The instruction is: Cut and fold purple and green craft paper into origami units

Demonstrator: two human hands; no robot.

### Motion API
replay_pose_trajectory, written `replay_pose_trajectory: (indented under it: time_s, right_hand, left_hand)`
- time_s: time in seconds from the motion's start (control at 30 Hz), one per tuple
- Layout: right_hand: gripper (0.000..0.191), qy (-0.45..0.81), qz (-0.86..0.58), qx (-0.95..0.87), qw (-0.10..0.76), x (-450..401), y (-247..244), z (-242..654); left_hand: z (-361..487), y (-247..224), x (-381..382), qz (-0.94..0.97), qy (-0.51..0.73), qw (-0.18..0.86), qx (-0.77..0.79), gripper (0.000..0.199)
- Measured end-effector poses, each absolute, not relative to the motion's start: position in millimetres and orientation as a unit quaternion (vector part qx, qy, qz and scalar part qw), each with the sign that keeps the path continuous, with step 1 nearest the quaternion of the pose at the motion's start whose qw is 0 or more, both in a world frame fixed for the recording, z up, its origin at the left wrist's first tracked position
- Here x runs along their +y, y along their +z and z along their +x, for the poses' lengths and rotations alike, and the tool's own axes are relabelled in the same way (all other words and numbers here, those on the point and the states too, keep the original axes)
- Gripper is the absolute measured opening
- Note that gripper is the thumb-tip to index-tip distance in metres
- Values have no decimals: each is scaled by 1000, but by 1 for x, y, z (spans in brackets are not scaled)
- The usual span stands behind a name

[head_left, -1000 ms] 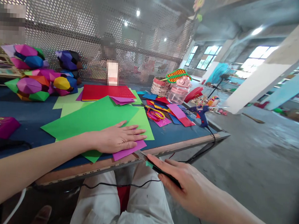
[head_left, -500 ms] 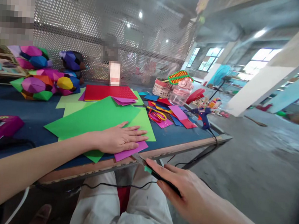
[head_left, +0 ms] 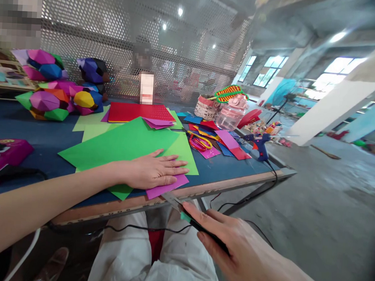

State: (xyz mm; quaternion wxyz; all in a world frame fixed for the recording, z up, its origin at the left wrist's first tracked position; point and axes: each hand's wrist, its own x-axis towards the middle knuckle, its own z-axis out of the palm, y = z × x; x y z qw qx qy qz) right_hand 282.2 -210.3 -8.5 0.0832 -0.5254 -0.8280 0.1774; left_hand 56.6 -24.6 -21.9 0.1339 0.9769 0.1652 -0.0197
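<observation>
Purple paper (head_left: 167,188) pokes out over the table's near edge (head_left: 133,209), under a left hand (head_left: 151,171) pressed flat, fingers slightly spread, gripping nothing. The right hand (head_left: 229,239) is closed around a black-handled knife (head_left: 212,233) — its long axis slants forward and left, blade tip at the sheet's near edge; contact, I can't tell. Farther back, a basket (head_left: 205,109) stands beside a see-through pink bottle (head_left: 229,118) — and what's inside either, I can't make out.

On the desk (head_left: 217,171), scissors (head_left: 201,138) and a glue gun (head_left: 261,147) lie right of the left hand's fingers (head_left: 175,171), ornaments (head_left: 45,101) beyond, leftward
</observation>
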Motion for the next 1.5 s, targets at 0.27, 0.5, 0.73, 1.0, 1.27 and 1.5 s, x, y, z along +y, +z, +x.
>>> replay_pose_trajectory:
  time_s: [0.27,0.5,0.73,1.0,1.27,1.5]
  right_hand:
    - [58,172,-520,-833,80,-211,-10,278]
    - [58,168,-520,-835,69,-214,-14,278]
    - [59,159,-514,-840,71,-211,-12,272]
    - [59,141,-504,-848,84,-208,-11,269]
    - [60,130,-499,-852,89,-225,2,271]
    - [53,53,-553,-813,176,-189,22,324]
  left_hand:
    - [55,-26,-22,979,-11,134,151,53]
    - [55,-25,-22,978,-24,134,157,54]
    - [55,-25,-21,979,-27,132,155,53]
    - [55,-20,-25,977,-30,132,162,52]
    - [54,-22,-23,978,5,149,144,51]
    - [52,-26,-19,974,25,127,184,54]
